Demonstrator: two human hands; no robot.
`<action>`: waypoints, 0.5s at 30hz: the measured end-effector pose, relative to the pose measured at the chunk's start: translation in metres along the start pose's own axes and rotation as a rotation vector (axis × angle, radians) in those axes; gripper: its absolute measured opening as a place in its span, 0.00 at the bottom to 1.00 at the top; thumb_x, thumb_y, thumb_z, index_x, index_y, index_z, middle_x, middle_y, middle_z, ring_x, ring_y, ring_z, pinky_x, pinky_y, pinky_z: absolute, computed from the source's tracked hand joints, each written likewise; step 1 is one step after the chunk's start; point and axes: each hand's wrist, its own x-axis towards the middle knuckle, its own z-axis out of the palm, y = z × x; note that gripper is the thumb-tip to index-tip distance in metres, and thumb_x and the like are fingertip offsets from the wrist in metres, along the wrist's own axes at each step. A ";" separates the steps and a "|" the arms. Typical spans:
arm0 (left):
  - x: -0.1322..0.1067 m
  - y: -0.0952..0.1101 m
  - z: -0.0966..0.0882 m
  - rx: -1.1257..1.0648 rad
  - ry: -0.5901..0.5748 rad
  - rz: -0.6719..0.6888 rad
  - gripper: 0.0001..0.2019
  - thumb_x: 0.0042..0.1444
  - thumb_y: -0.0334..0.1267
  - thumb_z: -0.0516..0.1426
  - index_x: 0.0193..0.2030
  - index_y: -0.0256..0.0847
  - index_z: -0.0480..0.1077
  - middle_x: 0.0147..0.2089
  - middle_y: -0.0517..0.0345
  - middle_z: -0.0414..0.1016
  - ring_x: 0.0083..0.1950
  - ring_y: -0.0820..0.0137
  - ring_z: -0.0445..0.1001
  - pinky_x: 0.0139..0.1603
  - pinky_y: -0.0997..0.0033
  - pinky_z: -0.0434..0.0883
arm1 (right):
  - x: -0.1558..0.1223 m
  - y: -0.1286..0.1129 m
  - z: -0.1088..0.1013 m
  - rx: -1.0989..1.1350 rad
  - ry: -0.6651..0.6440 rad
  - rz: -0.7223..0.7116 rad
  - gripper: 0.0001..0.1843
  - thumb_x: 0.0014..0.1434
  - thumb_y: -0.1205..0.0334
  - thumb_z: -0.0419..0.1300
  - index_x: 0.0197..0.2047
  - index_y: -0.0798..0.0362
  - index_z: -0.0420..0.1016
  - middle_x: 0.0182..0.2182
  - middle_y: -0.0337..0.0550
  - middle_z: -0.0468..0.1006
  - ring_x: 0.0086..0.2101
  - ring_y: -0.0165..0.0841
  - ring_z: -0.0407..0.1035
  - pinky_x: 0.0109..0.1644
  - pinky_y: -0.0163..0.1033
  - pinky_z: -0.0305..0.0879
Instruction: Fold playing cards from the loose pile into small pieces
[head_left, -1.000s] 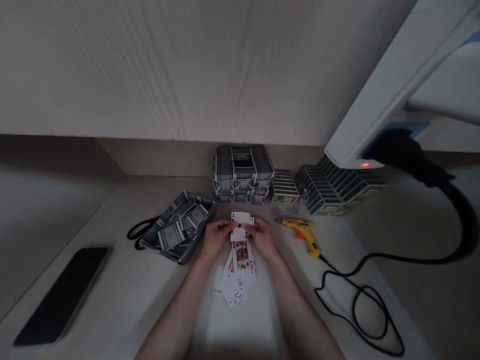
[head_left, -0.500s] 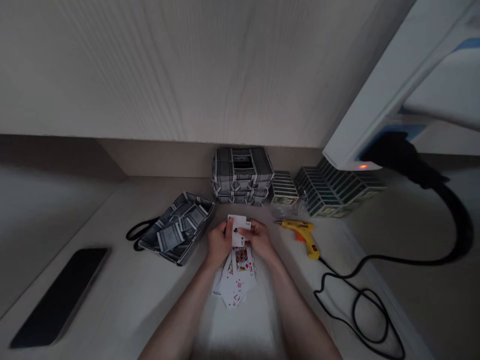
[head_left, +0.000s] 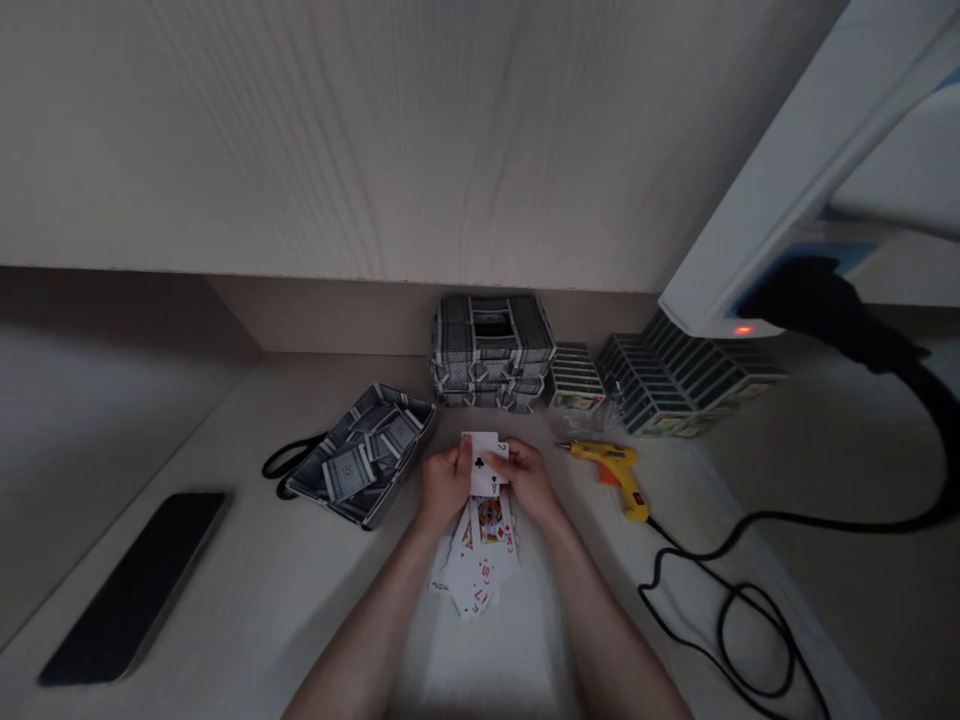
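Between my hands are playing cards (head_left: 481,480), faces up, with an ace of clubs on top and the edge of a 2 showing behind it at the right. My left hand (head_left: 446,480) grips their left side, thumb on the face. From the right, my right hand (head_left: 529,480) pinches them with its thumb across the ace. Just below lies a loose spread of playing cards (head_left: 477,572) on the table, a king of diamonds uppermost near my hands. The fingers behind the held cards are hidden.
A tray made of cards (head_left: 367,515) holds loose cards, with black scissors handles (head_left: 289,462) beside it. Behind stands a card-built box (head_left: 491,350). Rows of card packs (head_left: 652,385), a yellow glue gun (head_left: 611,465) with its looping cord, and a phone (head_left: 135,590) lie around.
The whole view has shifted slightly, so things sit a little further right. My hands keep their hold on the cards, with the left thumb nearer the ace's edge.
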 end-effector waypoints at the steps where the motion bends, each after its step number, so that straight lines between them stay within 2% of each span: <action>1: 0.000 -0.001 0.000 0.016 0.011 0.001 0.27 0.55 0.53 0.47 0.10 0.38 0.53 0.12 0.63 0.51 0.17 0.78 0.51 0.18 0.74 0.46 | 0.000 0.001 0.001 -0.002 0.005 -0.007 0.15 0.38 0.53 0.67 0.23 0.55 0.69 0.15 0.33 0.68 0.17 0.24 0.59 0.19 0.30 0.54; 5: 0.001 -0.004 0.001 -0.018 0.009 -0.020 0.27 0.54 0.54 0.48 0.11 0.37 0.55 0.13 0.63 0.53 0.18 0.78 0.51 0.18 0.75 0.47 | 0.002 0.003 0.002 0.013 0.058 -0.043 0.15 0.38 0.54 0.67 0.25 0.55 0.71 0.18 0.35 0.72 0.18 0.25 0.60 0.21 0.32 0.57; 11: 0.002 -0.003 -0.002 -0.263 -0.133 -0.050 0.25 0.51 0.57 0.50 0.17 0.37 0.59 0.17 0.65 0.55 0.21 0.78 0.53 0.20 0.77 0.51 | 0.005 0.005 0.000 0.035 0.134 -0.080 0.15 0.39 0.54 0.67 0.26 0.55 0.72 0.20 0.38 0.74 0.21 0.27 0.63 0.25 0.34 0.60; 15: 0.001 0.002 -0.005 -0.222 -0.188 -0.022 0.24 0.49 0.56 0.52 0.16 0.36 0.58 0.17 0.66 0.54 0.21 0.79 0.52 0.21 0.78 0.52 | 0.005 0.005 0.001 0.052 0.137 -0.078 0.15 0.38 0.53 0.67 0.25 0.55 0.72 0.19 0.37 0.73 0.20 0.27 0.62 0.24 0.34 0.60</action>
